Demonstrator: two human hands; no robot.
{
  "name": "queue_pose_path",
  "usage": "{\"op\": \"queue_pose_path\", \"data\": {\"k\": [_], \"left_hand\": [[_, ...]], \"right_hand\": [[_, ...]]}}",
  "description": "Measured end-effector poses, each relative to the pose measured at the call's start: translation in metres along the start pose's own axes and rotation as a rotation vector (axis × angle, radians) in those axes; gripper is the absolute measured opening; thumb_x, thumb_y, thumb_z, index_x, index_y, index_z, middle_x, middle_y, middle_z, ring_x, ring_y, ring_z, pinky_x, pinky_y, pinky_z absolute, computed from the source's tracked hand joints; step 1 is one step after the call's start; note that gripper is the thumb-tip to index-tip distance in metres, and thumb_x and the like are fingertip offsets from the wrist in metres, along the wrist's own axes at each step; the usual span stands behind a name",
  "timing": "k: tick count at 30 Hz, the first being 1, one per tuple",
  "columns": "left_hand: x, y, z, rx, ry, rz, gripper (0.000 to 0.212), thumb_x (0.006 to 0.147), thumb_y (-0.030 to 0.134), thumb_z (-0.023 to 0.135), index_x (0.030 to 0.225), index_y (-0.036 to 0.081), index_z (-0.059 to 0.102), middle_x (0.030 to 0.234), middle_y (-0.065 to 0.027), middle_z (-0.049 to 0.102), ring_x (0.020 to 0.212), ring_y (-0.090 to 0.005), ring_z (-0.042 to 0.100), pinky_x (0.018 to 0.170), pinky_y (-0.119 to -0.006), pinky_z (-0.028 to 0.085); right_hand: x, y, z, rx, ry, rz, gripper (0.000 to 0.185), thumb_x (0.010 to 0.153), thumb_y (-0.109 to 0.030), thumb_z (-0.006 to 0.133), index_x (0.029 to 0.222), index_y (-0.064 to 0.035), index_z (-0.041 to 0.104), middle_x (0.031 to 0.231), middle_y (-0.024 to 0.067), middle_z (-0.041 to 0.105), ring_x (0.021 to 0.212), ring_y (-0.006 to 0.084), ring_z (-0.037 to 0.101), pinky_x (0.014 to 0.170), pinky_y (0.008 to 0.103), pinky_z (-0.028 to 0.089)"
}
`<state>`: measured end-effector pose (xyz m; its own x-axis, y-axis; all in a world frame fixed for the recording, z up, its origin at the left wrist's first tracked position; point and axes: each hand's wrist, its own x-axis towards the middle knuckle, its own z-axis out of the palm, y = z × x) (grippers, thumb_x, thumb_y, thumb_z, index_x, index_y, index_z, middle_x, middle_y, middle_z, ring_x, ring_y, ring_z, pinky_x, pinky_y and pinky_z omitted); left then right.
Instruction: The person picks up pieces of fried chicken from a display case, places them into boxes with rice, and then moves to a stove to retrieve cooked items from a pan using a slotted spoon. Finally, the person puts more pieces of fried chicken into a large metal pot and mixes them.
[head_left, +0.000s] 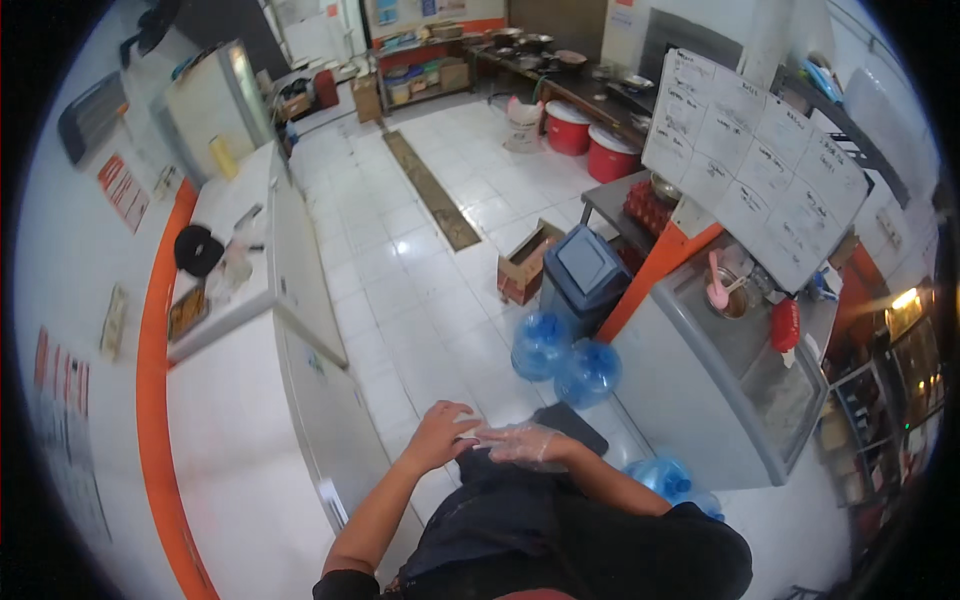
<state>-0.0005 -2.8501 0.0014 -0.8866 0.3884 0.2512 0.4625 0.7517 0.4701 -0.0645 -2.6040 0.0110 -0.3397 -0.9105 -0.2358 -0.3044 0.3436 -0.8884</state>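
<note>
A clear plastic disposable glove (534, 450) covers my right hand (517, 441), which is stretched out to the left with no object seen in it. My left hand (442, 435) is bare, its fingers curved around the glove's fingertips. Whether the left fingers pinch the film or only brush it is too small to tell. Both hands are in front of my dark apron (495, 517), above the white tiled floor (420, 330).
On the left are white chest freezers (232, 420); a black cap (198, 251) lies on the farther one. Blue water jugs (589, 373), a lidded grey bin (585, 270) and a cardboard box (525, 262) stand ahead right. A glass-topped freezer (697, 382) is beside a whiteboard (750, 165).
</note>
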Motion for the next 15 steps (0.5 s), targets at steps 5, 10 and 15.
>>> {"op": "queue_pose_path", "data": {"k": [5,10,15], "left_hand": [[0.123,-0.149,-0.041,-0.105,-0.039,0.03,0.042,0.07,0.018,0.081,0.11,0.013,0.07,0.096,-0.0041,0.066,0.093,-0.0275,0.057,0.085,-0.039,0.045],[0.191,-0.272,-0.089,-0.138,0.142,-0.098,0.04,0.07,0.018,0.083,0.108,0.012,0.071,0.092,-0.0059,0.066,0.09,-0.0277,0.055,0.08,-0.038,0.045],[0.262,-0.384,-0.131,-0.06,0.263,-0.187,0.02,0.07,0.01,0.078,0.089,0.012,0.073,0.087,-0.0044,0.066,0.081,-0.0274,0.054,0.074,-0.038,0.044]], "right_hand": [[0.15,0.058,-0.1,-0.062,0.091,0.01,0.061,0.094,-0.048,0.054,0.147,-0.021,0.043,0.15,0.0145,0.043,0.131,0.0378,0.047,0.11,0.0415,0.037],[0.293,0.048,-0.21,0.158,0.041,-0.181,0.059,0.092,-0.036,0.06,0.147,-0.0184,0.045,0.143,0.0198,0.051,0.125,0.0346,0.053,0.105,0.0385,0.04],[0.425,0.027,-0.333,-0.007,-0.224,0.078,0.062,0.091,-0.039,0.059,0.148,-0.0214,0.043,0.133,0.0202,0.058,0.112,0.0309,0.06,0.097,0.0373,0.045]]}}
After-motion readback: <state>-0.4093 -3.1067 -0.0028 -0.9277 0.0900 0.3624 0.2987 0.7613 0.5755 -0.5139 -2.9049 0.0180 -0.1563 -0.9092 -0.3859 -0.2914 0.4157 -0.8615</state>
